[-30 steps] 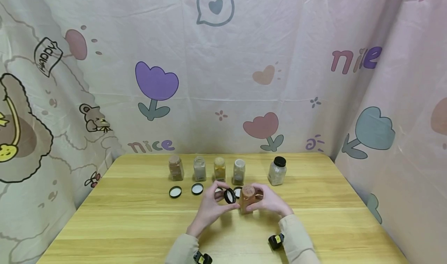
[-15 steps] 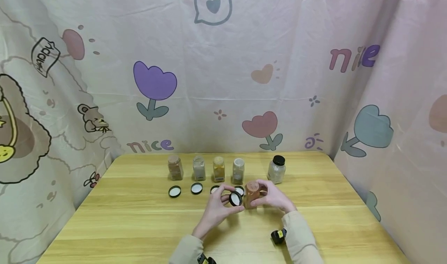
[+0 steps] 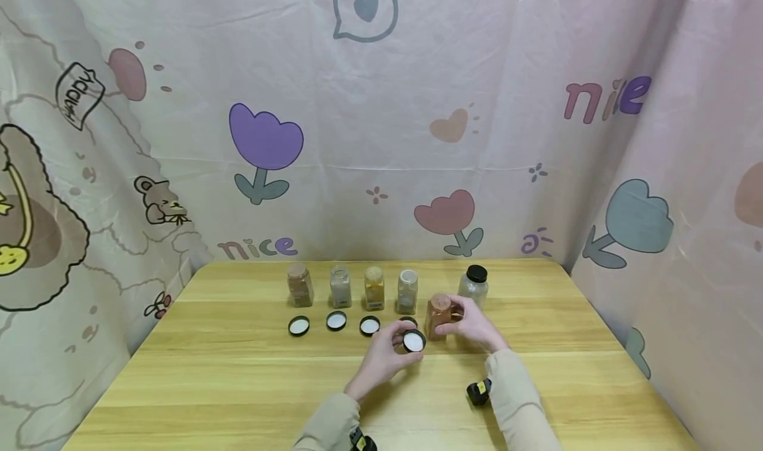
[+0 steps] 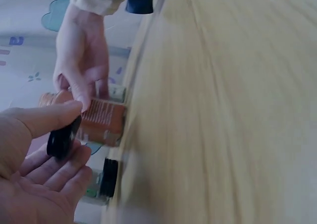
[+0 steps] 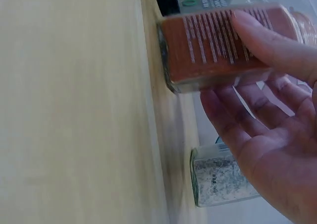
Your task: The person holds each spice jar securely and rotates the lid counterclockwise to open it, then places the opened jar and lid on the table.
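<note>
In the head view my left hand (image 3: 381,361) pinches a black jar lid (image 3: 414,342) between thumb and fingers, its white inner face toward the camera. Just to its right, my right hand (image 3: 473,325) grips an upright spice jar (image 3: 437,322) of reddish-brown powder by its sides. No cap sits on that jar. From the left wrist, the lid (image 4: 62,140) shows edge-on, overlapping the reddish jar (image 4: 106,117) behind it. The right wrist view has the thumb lying across the jar's printed label (image 5: 213,45), its base close over the tabletop.
Several uncapped spice jars stand in a back row: brown (image 3: 300,292), pale (image 3: 340,292), yellow (image 3: 374,295) and grey (image 3: 408,299). Upturned lids (image 3: 299,326) lie before them. A jar with a black lid (image 3: 476,275) stands behind my right hand. Patterned cloth (image 3: 357,206) hangs behind the table.
Both hands have moved right, the right one also farther back with the reddish jar. The lid in my left hand has tilted so its white inside faces upward more. A loose lid is uncovered.
</note>
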Tool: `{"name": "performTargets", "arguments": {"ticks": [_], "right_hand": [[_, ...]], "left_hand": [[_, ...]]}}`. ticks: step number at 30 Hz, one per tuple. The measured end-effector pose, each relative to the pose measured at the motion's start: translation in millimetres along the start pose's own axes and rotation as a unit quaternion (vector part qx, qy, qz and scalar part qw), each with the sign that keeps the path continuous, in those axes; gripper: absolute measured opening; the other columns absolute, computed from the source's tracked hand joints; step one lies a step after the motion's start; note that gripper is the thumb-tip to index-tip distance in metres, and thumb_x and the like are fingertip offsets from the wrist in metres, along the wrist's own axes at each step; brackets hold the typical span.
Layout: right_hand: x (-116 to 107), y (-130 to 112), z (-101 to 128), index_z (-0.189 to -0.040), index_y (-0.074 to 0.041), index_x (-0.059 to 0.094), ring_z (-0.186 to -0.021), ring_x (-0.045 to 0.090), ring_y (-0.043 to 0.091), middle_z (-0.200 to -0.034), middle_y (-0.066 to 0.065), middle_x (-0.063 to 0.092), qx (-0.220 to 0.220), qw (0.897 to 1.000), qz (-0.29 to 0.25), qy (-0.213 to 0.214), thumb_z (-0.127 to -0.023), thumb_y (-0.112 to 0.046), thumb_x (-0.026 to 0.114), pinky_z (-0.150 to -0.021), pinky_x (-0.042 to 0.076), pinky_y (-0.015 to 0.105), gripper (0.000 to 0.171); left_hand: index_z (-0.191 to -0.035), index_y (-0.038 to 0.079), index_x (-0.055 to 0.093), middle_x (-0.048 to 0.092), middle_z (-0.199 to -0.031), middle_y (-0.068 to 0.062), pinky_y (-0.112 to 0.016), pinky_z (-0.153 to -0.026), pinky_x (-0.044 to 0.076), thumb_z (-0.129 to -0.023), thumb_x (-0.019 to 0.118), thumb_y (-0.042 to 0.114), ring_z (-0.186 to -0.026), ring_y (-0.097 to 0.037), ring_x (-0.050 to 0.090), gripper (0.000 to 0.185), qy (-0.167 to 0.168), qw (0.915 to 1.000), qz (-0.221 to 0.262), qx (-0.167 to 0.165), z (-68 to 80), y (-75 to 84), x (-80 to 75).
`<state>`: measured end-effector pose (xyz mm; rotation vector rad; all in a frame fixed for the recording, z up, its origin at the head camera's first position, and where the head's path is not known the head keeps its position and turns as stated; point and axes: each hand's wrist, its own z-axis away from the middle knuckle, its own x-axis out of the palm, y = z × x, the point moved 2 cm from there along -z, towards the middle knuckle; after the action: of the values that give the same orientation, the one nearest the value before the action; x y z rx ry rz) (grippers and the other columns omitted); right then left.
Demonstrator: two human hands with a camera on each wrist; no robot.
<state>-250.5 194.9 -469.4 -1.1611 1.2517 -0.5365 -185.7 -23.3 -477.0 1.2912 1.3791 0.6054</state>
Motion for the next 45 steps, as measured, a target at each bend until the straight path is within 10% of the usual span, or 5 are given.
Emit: {"name": "performTargets", "arguments": {"ticks": [14,45], "right_hand": [[8,1,-13,-0.146,0.008,0.038,-0.132,0.051,0.05,-0.142,0.031,0.051,0.004,0.996,0.038,0.075,-0.088,0.003,0.07,-0.114,0.042,0.058,0.066],[9,-3,-32,-0.153,0.01,0.025,-0.138,0.045,0.048,-0.147,0.036,0.046,0.015,0.991,0.085,0.102,-0.09,0.016,0.053,-0.117,0.039,0.058,0.069]], "left_hand": [[-0.122,-0.004,0.064,0.069,-0.12,-0.021,-0.04,-0.095,0.057,-0.076,0.084,0.005,-0.106,-0.034,0.068,0.05,-0.015,0.9944,-0.102,-0.022,-18.2,-0.1,21.4],[-0.116,0.0,0.069,0.074,-0.108,-0.016,-0.042,-0.083,0.058,-0.078,0.083,0.005,-0.101,-0.032,0.069,0.041,0.046,0.9645,-0.26,-0.006,-43.7,1.0,59.2]]}}
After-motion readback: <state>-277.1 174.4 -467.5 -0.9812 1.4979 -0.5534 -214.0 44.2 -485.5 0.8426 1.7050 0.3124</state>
